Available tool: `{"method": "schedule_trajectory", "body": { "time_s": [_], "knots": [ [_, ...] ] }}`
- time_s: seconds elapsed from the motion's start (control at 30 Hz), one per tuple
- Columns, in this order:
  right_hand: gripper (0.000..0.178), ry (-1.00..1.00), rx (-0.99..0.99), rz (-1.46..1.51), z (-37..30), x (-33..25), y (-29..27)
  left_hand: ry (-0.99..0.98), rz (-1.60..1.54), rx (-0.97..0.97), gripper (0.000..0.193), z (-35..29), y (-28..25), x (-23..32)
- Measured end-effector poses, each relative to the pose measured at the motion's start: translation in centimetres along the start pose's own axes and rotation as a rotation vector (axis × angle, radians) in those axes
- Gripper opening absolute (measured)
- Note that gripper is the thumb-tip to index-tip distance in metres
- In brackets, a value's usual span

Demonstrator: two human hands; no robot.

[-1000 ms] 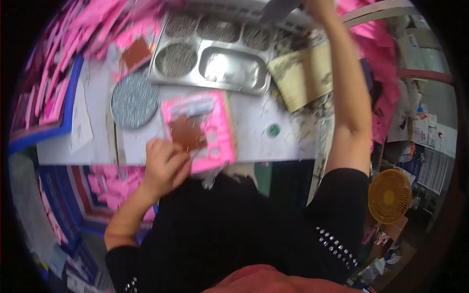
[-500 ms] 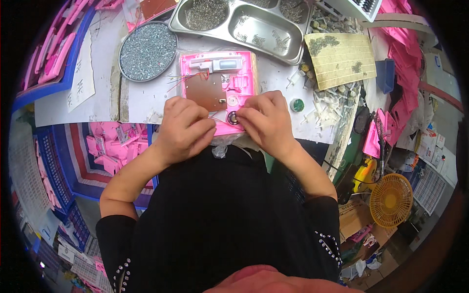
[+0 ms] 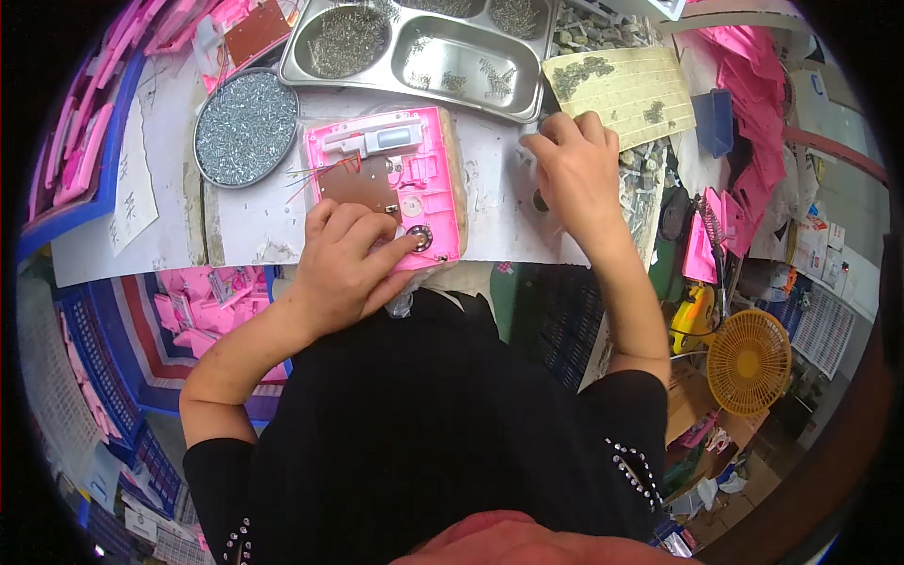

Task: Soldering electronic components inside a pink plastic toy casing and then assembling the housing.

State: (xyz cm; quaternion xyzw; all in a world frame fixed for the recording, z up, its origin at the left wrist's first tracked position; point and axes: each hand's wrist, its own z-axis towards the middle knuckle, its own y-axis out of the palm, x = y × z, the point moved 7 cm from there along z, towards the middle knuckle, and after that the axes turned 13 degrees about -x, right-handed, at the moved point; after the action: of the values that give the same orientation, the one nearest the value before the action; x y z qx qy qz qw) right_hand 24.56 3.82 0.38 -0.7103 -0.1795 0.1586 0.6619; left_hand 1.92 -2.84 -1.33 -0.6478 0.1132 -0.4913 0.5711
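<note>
A pink plastic housing (image 3: pixel 446 195) lies on the worktable, fitted with a brown circuit board (image 3: pixel 358 188), thin red wires and a grey battery-like block (image 3: pixel 393 137). At its near edge sits a round black-rimmed speaker (image 3: pixel 420 239). My left hand (image 3: pixel 350 252) is curled over the near side of the housing, its thumb pressed on the speaker and its fingers on the board. Off to the right, my right hand (image 3: pixel 579 177) is over the table beside a yellow card (image 3: pixel 621 94). Its fingers are bent together, and whatever is between them cannot be made out.
Behind the housing lies a steel compartment tray (image 3: pixel 471 102) with small metal parts. A round dish of screws (image 3: pixel 247 127) stands at left. Blue crates (image 3: pixel 141 311) with pink parts are below left. A blue bin (image 3: pixel 713 122) and a yellow fan (image 3: pixel 749 363) are at right.
My right hand has left the speaker and moved right and away, toward the yellow card. My left thumb has come onto the speaker. The whole view has shifted slightly.
</note>
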Motion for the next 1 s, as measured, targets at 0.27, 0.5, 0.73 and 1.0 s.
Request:
{"method": "schedule_trajectory", "body": {
  "time_s": [0.27, 0.5, 0.73, 1.0],
  "knots": [
    [0.020, -0.050, -0.093, -0.074, 1.1, 0.5, 0.5, 0.115, 0.014, 0.126, 0.023, 5.9, -5.1, -2.6],
    [0.027, -0.163, 0.133, 0.430, -1.7, -2.3, -1.8, -0.226, 0.048, -0.275, 0.025, 21.5, -0.9, -8.7],
    [0.027, -0.067, 0.188, 0.550, -4.9, -1.4, -2.1, -0.235, 0.153, -0.245, 0.025, 26.2, 3.9, -10.3],
    [0.023, 0.143, 0.209, 0.981, -6.9, 2.2, 0.7, -0.067, -0.264, -0.059, 0.026, 21.6, -1.9, -11.8]
  ]
}}
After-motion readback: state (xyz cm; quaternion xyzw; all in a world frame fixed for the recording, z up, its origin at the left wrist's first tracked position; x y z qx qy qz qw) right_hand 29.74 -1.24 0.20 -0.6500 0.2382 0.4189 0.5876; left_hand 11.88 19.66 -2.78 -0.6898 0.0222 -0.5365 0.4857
